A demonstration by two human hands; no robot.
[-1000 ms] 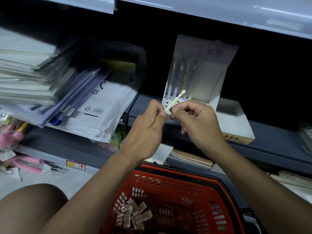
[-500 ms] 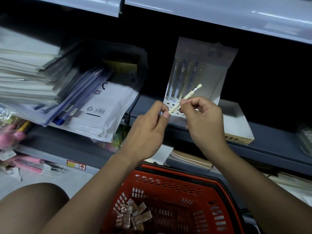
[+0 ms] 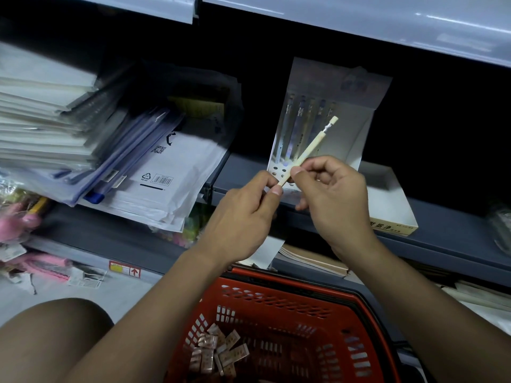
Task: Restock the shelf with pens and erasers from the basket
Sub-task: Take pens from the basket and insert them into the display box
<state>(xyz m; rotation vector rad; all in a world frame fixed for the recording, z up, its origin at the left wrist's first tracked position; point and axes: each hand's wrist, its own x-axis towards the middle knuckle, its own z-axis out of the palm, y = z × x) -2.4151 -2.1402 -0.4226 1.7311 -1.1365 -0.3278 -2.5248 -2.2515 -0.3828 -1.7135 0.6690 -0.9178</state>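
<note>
A cream pen (image 3: 309,149) points up and to the right in front of a white display box (image 3: 356,134) on the grey shelf (image 3: 442,230). My right hand (image 3: 334,194) pinches the pen near its lower end. My left hand (image 3: 243,217) pinches the very tip of that lower end. The box has a perforated front strip and several pens standing against its tall back card. Below, a red basket (image 3: 276,297) holds several wrapped erasers (image 3: 218,352) in its left corner.
A leaning stack of plastic folders and white envelopes (image 3: 154,172) fills the shelf's left half. Pink items (image 3: 19,219) lie on the lower shelf at the far left. Notebooks (image 3: 312,258) lie under the shelf edge. My knee (image 3: 47,335) is at bottom left.
The pen has slid further out between my hands, so more of it shows above my right hand. Both hands have stayed in front of the display box.
</note>
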